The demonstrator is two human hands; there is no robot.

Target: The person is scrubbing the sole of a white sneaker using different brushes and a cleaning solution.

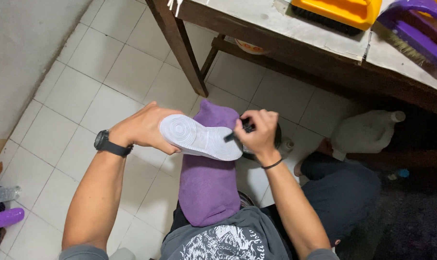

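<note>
White-tiled floor below, wooden surface (324, 36) above with two brushes. Shoe (199, 137) held sole up over purple cloth (206, 183) on knee: light, stiff rubber sole, probably slippery if wet, best taken at heel. Left hand (144, 127) clasped round heel; right hand (257, 132) pinched on small dark brush (240, 131) at toe.

Probably a home washing corner, white tiled floor (107, 82), wooden table (286, 43), scrub brushes (339, 12) (orange, purple)
</note>
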